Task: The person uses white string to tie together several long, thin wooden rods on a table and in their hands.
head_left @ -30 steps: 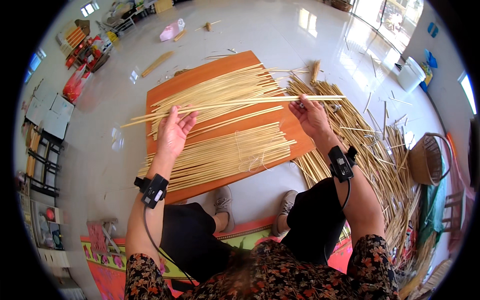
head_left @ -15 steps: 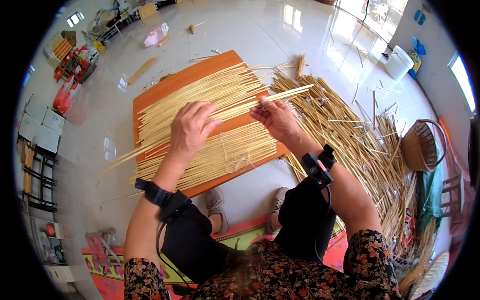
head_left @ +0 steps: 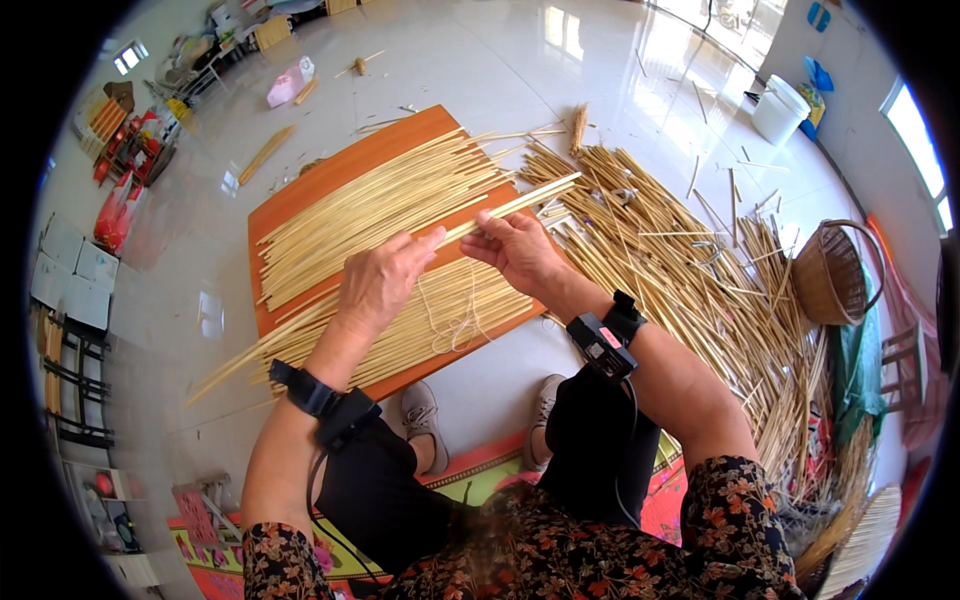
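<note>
Crossing over the tabletop at a slant, a few pale stalks [head_left: 540, 193] are running from the right hand [head_left: 518, 248], passing behind the left hand [head_left: 380, 278] and emerging toward the lower left, where their ends are sticking out past the table edge. The right hand is pinching them between thumb and fingertips, not far from their upper right ends. The left hand is lying along them with its back facing up and its fingers close together, reaching nearly to the right fingertips; whether those fingers are gripping or only touching, I cannot tell, since their undersides are hiding.

Beneath, the orange-brown table [head_left: 425, 122] is carrying two flat spreads: an upper row of stalks [head_left: 370, 210] is lying beyond the hands, and a lower row of stalks [head_left: 405, 330] is resting nearer the person. A loose pale string [head_left: 457, 327] is looping over the lower row's right part.

Right of the table, a large heap of stalks [head_left: 690, 270] is covering the floor, and a handled wicker basket [head_left: 830, 278] is standing beside it. Farther off, a white bucket [head_left: 780, 112] is standing near the wall. Below the table, a patterned mat [head_left: 460, 485] is spreading under the person.
</note>
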A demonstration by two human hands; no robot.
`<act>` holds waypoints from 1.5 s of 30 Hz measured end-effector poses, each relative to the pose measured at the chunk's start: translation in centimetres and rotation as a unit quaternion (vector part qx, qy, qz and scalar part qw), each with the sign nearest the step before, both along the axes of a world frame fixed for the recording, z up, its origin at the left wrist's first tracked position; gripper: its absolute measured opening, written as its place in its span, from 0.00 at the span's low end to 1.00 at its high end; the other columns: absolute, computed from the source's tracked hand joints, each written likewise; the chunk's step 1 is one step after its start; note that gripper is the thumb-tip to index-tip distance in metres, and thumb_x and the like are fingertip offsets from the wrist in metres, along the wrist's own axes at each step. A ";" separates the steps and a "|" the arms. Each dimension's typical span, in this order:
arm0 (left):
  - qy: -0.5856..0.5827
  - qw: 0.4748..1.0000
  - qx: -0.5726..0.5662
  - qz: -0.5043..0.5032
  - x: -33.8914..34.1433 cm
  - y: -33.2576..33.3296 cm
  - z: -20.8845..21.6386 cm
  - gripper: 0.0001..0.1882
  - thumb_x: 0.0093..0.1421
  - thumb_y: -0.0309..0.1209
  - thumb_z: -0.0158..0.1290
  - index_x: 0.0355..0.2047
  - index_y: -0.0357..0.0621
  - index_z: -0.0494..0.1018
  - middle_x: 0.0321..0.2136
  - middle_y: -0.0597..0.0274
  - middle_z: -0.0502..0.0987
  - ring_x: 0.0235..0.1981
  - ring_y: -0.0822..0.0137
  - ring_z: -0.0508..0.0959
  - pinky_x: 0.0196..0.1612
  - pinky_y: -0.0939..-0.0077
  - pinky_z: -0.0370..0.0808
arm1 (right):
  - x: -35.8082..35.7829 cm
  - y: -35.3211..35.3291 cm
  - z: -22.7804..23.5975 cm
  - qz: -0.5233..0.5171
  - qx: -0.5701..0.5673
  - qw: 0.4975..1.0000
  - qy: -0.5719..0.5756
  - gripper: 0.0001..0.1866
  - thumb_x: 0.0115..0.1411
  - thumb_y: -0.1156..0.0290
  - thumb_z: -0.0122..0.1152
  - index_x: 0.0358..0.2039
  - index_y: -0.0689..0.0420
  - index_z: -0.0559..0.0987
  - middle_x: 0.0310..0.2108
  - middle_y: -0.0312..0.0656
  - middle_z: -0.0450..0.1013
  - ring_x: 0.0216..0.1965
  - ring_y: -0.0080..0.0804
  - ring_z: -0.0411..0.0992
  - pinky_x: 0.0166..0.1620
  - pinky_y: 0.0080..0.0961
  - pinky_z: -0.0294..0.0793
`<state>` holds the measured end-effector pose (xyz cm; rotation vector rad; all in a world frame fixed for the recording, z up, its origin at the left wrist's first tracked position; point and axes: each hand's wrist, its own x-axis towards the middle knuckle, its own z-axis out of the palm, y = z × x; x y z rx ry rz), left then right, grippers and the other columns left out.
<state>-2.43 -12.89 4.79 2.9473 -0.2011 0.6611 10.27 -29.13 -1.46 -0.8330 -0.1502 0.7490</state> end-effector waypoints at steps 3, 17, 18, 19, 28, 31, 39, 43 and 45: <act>0.010 1.000 0.006 0.005 -0.2 -0.1 -0.1 0.16 0.58 0.32 0.54 0.48 0.54 0.75 0.22 0.62 0.73 0.21 0.59 0.77 0.22 0.67 0.75 | -0.2 0.1 -0.2 0.001 0.002 1.000 0.013 0.11 0.64 0.70 0.55 0.34 0.67 0.70 0.32 0.46 0.70 0.34 0.34 0.75 0.42 0.28 0.82; -0.039 0.999 -0.022 0.025 0.4 -1.3 -1.0 0.12 0.57 0.32 0.56 0.41 0.47 0.77 0.26 0.62 0.78 0.23 0.61 0.79 0.24 0.71 0.75 | -0.4 0.1 -0.1 -0.001 -0.023 1.000 -0.002 0.11 0.64 0.70 0.54 0.35 0.66 0.70 0.33 0.45 0.72 0.35 0.34 0.75 0.44 0.29 0.81; -0.039 0.999 -0.021 0.025 0.4 -1.3 -1.0 0.12 0.57 0.33 0.56 0.41 0.47 0.77 0.26 0.62 0.78 0.23 0.61 0.78 0.24 0.71 0.75 | -0.5 0.2 0.0 -0.001 -0.021 1.000 0.001 0.11 0.64 0.70 0.54 0.35 0.67 0.70 0.33 0.46 0.71 0.35 0.35 0.75 0.44 0.29 0.81; -0.039 0.999 -0.019 0.026 0.3 -1.2 -1.1 0.12 0.57 0.33 0.56 0.41 0.47 0.77 0.26 0.62 0.78 0.22 0.61 0.78 0.24 0.71 0.75 | -0.6 0.2 0.0 -0.001 -0.019 1.000 0.003 0.11 0.64 0.70 0.54 0.35 0.68 0.70 0.34 0.47 0.70 0.35 0.36 0.74 0.43 0.29 0.81; -0.029 0.999 0.031 0.029 0.4 -0.8 -1.4 0.12 0.60 0.38 0.53 0.42 0.51 0.76 0.23 0.64 0.76 0.19 0.60 0.77 0.20 0.70 0.75 | -0.8 0.5 -0.3 0.005 -0.016 0.999 0.027 0.11 0.63 0.70 0.55 0.35 0.67 0.71 0.32 0.46 0.71 0.34 0.35 0.75 0.42 0.29 0.81; -0.022 0.999 0.026 0.041 0.1 0.1 -0.7 0.12 0.60 0.38 0.53 0.42 0.52 0.77 0.22 0.63 0.76 0.20 0.60 0.78 0.21 0.69 0.75 | 0.3 -0.9 0.4 0.059 -0.082 0.995 -0.002 0.10 0.63 0.69 0.56 0.34 0.65 0.74 0.29 0.41 0.72 0.33 0.34 0.76 0.43 0.29 0.81; 0.023 0.999 0.032 0.024 0.1 7.0 -2.8 0.11 0.58 0.38 0.55 0.39 0.52 0.79 0.24 0.62 0.76 0.23 0.57 0.77 0.25 0.66 0.74 | -9.5 -1.8 6.4 0.479 -0.084 0.775 -0.404 0.10 0.61 0.76 0.52 0.42 0.62 0.76 0.31 0.41 0.76 0.30 0.29 0.77 0.34 0.24 0.77; 0.046 0.999 -0.012 -0.004 0.9 9.6 -6.9 0.11 0.57 0.38 0.55 0.39 0.53 0.79 0.24 0.62 0.77 0.24 0.58 0.77 0.25 0.67 0.75 | -11.4 -0.8 5.0 0.387 -0.067 0.704 -0.592 0.15 0.57 0.75 0.58 0.45 0.62 0.74 0.30 0.46 0.75 0.31 0.41 0.75 0.33 0.29 0.75; 0.068 0.997 -0.034 0.008 1.2 10.3 -8.3 0.11 0.57 0.38 0.55 0.39 0.54 0.80 0.24 0.62 0.77 0.24 0.58 0.78 0.25 0.67 0.74 | -10.3 -0.7 6.4 0.373 -0.145 0.717 -0.571 0.17 0.56 0.76 0.57 0.47 0.61 0.72 0.25 0.48 0.73 0.27 0.45 0.74 0.31 0.32 0.74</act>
